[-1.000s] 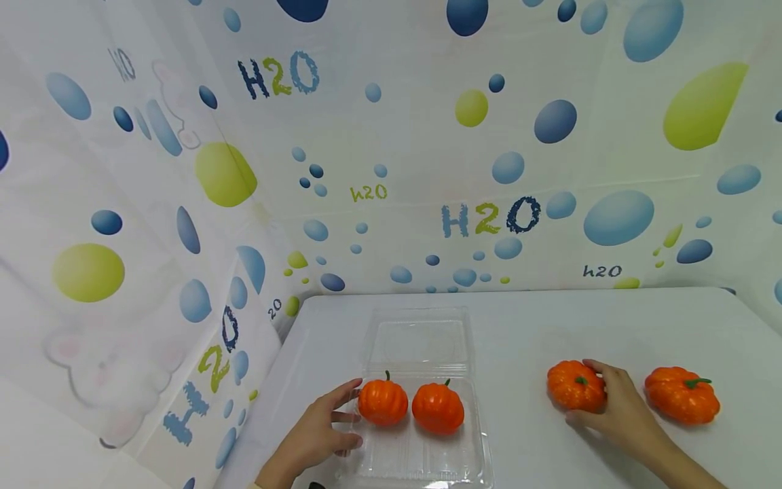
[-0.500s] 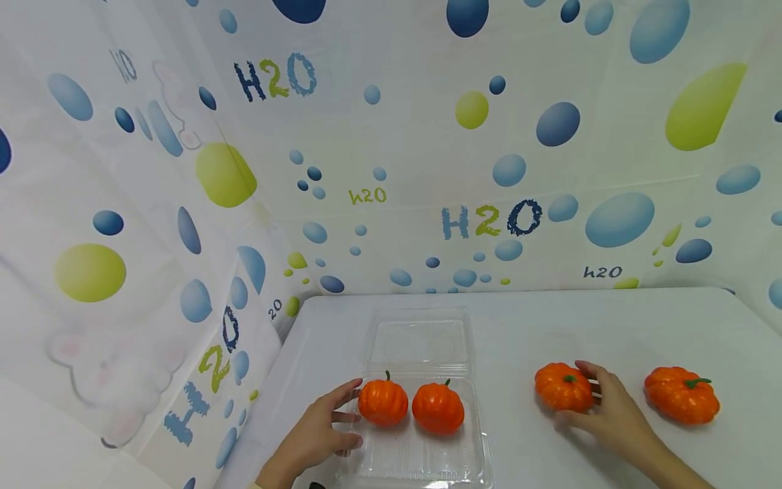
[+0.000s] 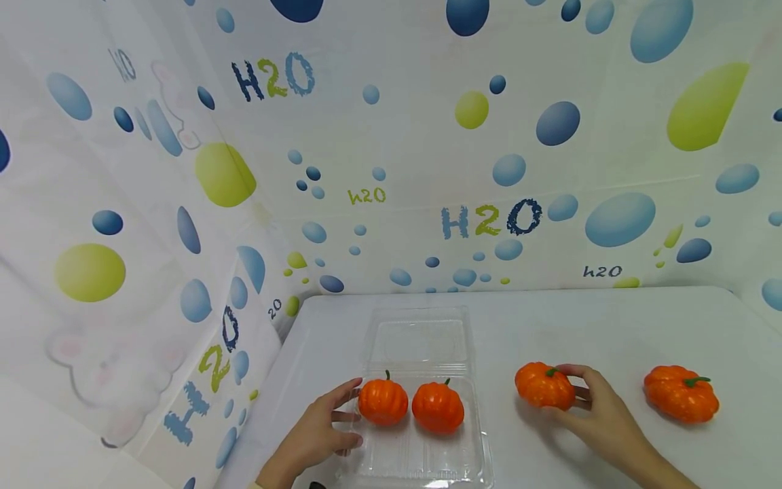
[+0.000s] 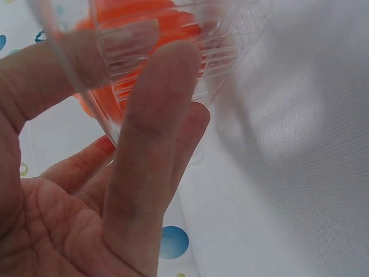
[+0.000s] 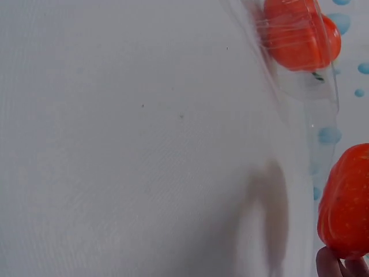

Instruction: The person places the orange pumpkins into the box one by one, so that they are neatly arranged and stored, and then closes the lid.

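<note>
Gripping the orange pumpkin (image 3: 540,386) with thumb and fingers, the right hand (image 3: 595,411) has brought it leftward, so it seems nearer to the clear box (image 3: 421,462) left of the grip.

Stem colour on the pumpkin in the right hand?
Green; the stem shows best in the head view.

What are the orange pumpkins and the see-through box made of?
The pumpkins look like glossy plastic or painted foam: bright highlights shine on their smooth orange skins, though I can't be sure which. The box seems to be thin, shiny, clear plastic: orange shows through its ridged walls, and its edges catch the light.
</note>
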`<state>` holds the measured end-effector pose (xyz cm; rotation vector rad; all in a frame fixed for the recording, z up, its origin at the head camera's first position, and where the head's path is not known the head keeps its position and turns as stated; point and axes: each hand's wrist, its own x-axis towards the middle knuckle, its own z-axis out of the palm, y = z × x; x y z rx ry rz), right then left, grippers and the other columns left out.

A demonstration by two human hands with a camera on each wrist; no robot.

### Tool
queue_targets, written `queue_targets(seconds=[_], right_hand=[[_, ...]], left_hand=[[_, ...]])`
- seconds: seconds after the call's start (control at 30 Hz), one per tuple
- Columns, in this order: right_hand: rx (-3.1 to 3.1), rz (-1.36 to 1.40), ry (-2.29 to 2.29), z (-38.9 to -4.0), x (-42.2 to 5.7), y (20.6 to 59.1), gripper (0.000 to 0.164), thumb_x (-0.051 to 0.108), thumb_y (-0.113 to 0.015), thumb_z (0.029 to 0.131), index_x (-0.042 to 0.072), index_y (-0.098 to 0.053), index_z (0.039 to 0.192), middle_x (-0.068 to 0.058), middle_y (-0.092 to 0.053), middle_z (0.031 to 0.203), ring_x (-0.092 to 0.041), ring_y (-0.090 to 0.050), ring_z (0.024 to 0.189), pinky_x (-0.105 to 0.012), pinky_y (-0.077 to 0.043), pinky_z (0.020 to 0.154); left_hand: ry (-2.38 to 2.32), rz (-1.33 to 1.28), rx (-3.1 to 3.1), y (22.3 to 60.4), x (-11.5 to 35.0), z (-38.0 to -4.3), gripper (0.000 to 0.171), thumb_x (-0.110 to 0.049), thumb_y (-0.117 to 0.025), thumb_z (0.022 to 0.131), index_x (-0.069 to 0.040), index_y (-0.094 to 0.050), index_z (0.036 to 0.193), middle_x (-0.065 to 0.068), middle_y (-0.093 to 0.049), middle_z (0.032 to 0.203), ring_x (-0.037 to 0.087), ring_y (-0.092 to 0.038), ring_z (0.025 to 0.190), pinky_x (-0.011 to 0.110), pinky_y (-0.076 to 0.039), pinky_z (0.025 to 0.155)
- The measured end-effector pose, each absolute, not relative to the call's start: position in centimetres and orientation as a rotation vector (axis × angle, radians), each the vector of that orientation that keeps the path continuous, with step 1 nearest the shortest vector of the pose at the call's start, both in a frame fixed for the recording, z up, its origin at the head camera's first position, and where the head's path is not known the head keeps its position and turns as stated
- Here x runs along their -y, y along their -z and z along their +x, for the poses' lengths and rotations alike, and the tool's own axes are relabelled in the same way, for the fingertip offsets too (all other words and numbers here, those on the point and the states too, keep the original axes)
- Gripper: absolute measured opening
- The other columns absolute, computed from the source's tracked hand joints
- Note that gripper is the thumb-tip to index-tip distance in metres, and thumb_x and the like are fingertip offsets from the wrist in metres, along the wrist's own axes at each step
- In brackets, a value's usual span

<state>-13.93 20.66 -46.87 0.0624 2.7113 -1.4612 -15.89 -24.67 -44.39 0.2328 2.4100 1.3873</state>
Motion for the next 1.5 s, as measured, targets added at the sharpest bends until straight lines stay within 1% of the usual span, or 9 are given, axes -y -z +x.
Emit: queue_targets(seconds=[0.17,0.33,0.57,0.77,0.9,1.07,1.17,1.27,1.5], right_hand=[[-2.699,-0.008,1.551,-13.2,-19.4,46.1,0.088,0.042,-0.082,0.084,0.002,-0.035,0.147,-0.020,-0.042,0.145,-0.042,-0.054,0.125,-0.041,-0.056,0.092],[-2.618,0.008,1.599,-12.7,-17.7,45.0,0.089,0.046,-0.083,0.082,0.011,-0.035,0.148,-0.016,-0.045,0.146,-0.035,-0.057,0.121,-0.042,-0.056,0.093],[-2.544,-0.076,1.648,-12.0,-16.0,44.2,0.076,0.037,-0.084,0.083,0.013,-0.045,0.142,-0.011,-0.052,0.143,-0.025,-0.061,0.113,-0.046,-0.056,0.093],[-2.477,-0.203,1.665,-11.7,-14.5,43.5,0.063,0.035,-0.083,0.084,0.014,-0.051,0.135,-0.011,-0.056,0.138,-0.024,-0.064,0.109,-0.049,-0.055,0.093],[-2.431,-0.323,1.681,-11.4,-13.3,43.0,0.058,0.032,-0.080,0.088,0.015,-0.052,0.135,-0.012,-0.056,0.137,-0.025,-0.064,0.110,-0.042,-0.057,0.092],[-2.269,-0.436,1.793,-11.3,-11.7,42.4,0.052,0.027,-0.075,0.092,0.009,-0.053,0.136,-0.013,-0.056,0.137,-0.027,-0.063,0.113,-0.032,-0.056,0.091],[-2.199,-0.499,1.834,-11.5,-10.8,42.1,0.049,0.024,-0.073,0.094,0.006,-0.053,0.135,-0.014,-0.057,0.135,-0.028,-0.062,0.113,-0.030,-0.055,0.092],[-2.182,-0.542,1.834,-11.6,-10.0,41.8,0.044,0.023,-0.071,0.095,0.007,-0.055,0.133,-0.012,-0.059,0.132,-0.027,-0.062,0.113,-0.029,-0.054,0.094],[-2.088,-0.544,1.860,-11.7,-8.1,41.5,0.042,0.024,-0.072,0.095,0.005,-0.057,0.128,-0.012,-0.061,0.127,-0.028,-0.063,0.107,-0.026,-0.055,0.090]], left_hand=[[-1.389,0.221,-2.405,44.3,24.6,-15.9,0.094,0.002,-0.084,0.075,-0.007,-0.037,0.156,0.029,-0.041,0.152,0.040,-0.062,0.114,0.039,-0.062,0.067],[-1.390,0.212,-2.409,44.3,24.6,-15.9,0.093,0.002,-0.084,0.075,-0.007,-0.037,0.155,0.029,-0.041,0.152,0.041,-0.062,0.114,0.040,-0.062,0.067],[-1.395,0.210,-2.414,44.6,24.6,-15.8,0.094,0.002,-0.084,0.074,-0.008,-0.038,0.155,0.029,-0.041,0.151,0.041,-0.062,0.114,0.039,-0.062,0.067],[-1.398,0.212,-2.407,44.6,24.7,-15.8,0.094,0.002,-0.085,0.075,-0.007,-0.037,0.155,0.029,-0.041,0.152,0.041,-0.062,0.114,0.039,-0.062,0.067],[-1.406,0.221,-2.402,44.7,24.8,-15.7,0.094,0.002,-0.084,0.075,-0.006,-0.037,0.155,0.030,-0.041,0.152,0.041,-0.062,0.114,0.040,-0.062,0.067],[-1.419,0.232,-2.394,44.9,24.9,-15.7,0.093,0.002,-0.084,0.075,-0.006,-0.037,0.155,0.030,-0.040,0.152,0.041,-0.062,0.114,0.040,-0.062,0.067],[-1.423,0.234,-2.390,45.0,24.9,-15.7,0.093,0.002,-0.084,0.076,-0.006,-0.037,0.155,0.030,-0.040,0.152,0.041,-0.062,0.114,0.040,-0.062,0.067],[-1.427,0.240,-2.389,45.0,24.9,-15.6,0.093,0.002,-0.084,0.076,-0.006,-0.037,0.155,0.030,-0.040,0.152,0.041,-0.062,0.114,0.040,-0.062,0.067],[-1.451,0.275,-2.390,45.0,25.0,-15.4,0.094,0.002,-0.083,0.075,-0.006,-0.036,0.156,0.028,-0.041,0.152,0.041,-0.062,0.114,0.039,-0.062,0.064]])
